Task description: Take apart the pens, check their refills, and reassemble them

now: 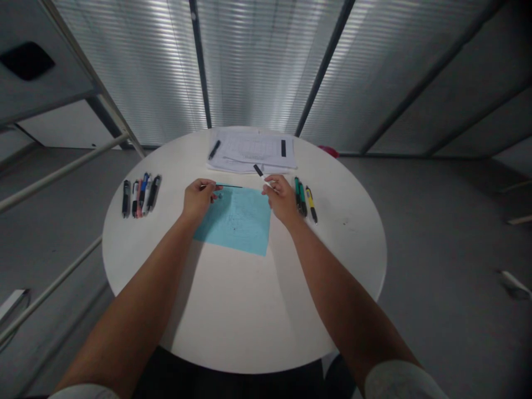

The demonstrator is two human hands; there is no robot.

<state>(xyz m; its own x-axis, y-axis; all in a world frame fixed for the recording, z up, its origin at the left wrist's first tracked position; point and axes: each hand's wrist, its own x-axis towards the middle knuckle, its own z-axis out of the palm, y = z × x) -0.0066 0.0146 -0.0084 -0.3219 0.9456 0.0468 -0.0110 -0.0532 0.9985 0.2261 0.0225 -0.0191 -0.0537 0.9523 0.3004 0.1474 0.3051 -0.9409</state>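
Note:
My left hand (pixel 198 200) is closed over the upper left of a light blue sheet (pixel 245 224), its fingers pinching a thin dark rod (pixel 229 185) that looks like a pen refill and points right. By those fingertips there is a small shiny piece (pixel 220 195), too small to name. Above the sheet's upper right corner, my right hand (pixel 281 195) grips a white pen barrel with a black end (pixel 258 170), tilted up to the left. Faint marks show on the sheet.
Several pens (pixel 141 195) lie at the left of the round white table (pixel 241 310). Green pens (pixel 300 195) and a yellow pen (pixel 311 204) lie right of my right hand. Printed papers (pixel 253 148) with a black pen (pixel 214 149) are at the back. A white rail (pixel 62 175) stands left.

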